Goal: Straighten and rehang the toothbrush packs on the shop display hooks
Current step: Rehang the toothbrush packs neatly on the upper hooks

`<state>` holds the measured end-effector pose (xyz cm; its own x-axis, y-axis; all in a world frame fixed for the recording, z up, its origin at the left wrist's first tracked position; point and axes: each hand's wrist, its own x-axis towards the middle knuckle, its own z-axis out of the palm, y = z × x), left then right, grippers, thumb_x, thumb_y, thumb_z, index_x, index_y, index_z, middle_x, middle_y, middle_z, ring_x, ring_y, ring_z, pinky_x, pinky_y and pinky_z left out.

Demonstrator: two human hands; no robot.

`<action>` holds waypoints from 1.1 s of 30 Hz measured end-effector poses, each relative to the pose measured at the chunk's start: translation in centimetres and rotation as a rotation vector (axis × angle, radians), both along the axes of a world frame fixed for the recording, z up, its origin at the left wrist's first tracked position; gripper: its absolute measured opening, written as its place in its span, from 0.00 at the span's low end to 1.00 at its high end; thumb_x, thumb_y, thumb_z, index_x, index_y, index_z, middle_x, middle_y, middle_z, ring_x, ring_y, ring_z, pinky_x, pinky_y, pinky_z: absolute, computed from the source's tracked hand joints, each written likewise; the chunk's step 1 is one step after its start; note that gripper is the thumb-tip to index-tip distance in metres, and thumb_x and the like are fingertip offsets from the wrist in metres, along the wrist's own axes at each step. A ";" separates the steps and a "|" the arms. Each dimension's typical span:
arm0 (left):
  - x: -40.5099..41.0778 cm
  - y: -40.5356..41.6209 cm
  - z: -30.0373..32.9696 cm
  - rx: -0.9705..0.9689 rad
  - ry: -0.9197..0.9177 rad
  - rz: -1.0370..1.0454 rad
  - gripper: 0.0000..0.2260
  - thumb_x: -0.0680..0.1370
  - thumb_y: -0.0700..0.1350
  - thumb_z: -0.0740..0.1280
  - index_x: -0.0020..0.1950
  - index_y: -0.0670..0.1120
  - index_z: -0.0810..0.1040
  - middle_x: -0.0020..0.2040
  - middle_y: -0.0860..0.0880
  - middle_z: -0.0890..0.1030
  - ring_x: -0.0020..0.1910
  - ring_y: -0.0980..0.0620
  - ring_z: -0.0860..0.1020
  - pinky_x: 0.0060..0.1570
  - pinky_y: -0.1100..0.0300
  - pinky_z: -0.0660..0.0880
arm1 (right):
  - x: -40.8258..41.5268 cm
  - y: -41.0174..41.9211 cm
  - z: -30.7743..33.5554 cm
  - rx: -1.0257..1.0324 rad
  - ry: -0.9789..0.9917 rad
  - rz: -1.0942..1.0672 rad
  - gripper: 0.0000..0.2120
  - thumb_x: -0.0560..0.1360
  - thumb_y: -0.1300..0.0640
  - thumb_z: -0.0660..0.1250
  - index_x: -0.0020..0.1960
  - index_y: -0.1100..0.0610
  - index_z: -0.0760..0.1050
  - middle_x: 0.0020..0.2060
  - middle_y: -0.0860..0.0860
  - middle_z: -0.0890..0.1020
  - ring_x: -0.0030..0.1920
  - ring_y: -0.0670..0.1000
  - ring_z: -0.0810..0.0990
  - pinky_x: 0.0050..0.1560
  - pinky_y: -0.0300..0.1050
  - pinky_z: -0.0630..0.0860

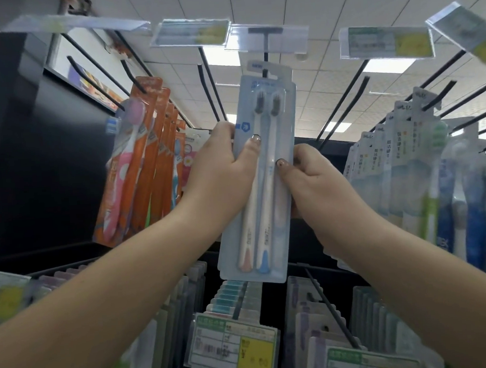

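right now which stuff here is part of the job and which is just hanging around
In the job:
- pale blue two-brush pack
- left hand and right hand, gripping its sides
- centre hook

Just around:
- orange packs
- price tags
- lower packs

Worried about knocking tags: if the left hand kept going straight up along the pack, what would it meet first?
Probably the clear tag holder above the pack; the left hand points toward it, though depth is unclear.

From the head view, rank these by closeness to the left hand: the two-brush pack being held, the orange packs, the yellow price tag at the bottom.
1. Two-brush pack: in the left hand, centre.
2. Orange packs: just left of it.
3. Yellow price tag: far below, bottom centre.
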<state>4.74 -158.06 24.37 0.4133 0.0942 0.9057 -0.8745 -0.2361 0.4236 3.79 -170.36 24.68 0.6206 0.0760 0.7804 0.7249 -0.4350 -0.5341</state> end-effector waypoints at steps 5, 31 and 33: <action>0.2 0.0 -0.2 -0.040 0.024 -0.016 0.06 0.80 0.49 0.59 0.52 0.47 0.70 0.46 0.48 0.79 0.43 0.52 0.80 0.42 0.57 0.79 | 0.0 0.1 0.1 -0.004 -0.007 0.004 0.07 0.80 0.54 0.57 0.52 0.56 0.71 0.47 0.56 0.80 0.48 0.58 0.81 0.49 0.61 0.78; 3.2 0.2 -0.3 0.079 0.095 0.132 0.06 0.80 0.50 0.59 0.53 0.50 0.70 0.42 0.54 0.77 0.39 0.61 0.76 0.28 0.73 0.71 | 3.4 0.1 -0.3 0.025 0.077 -0.034 0.06 0.79 0.55 0.58 0.52 0.57 0.69 0.50 0.58 0.79 0.50 0.60 0.80 0.48 0.62 0.79; 3.1 0.2 -0.3 0.092 0.090 0.182 0.07 0.80 0.51 0.60 0.53 0.50 0.71 0.43 0.54 0.77 0.39 0.60 0.76 0.30 0.70 0.71 | 3.4 0.2 -0.3 0.024 0.094 -0.037 0.07 0.79 0.54 0.58 0.53 0.57 0.69 0.51 0.58 0.78 0.51 0.60 0.80 0.48 0.62 0.79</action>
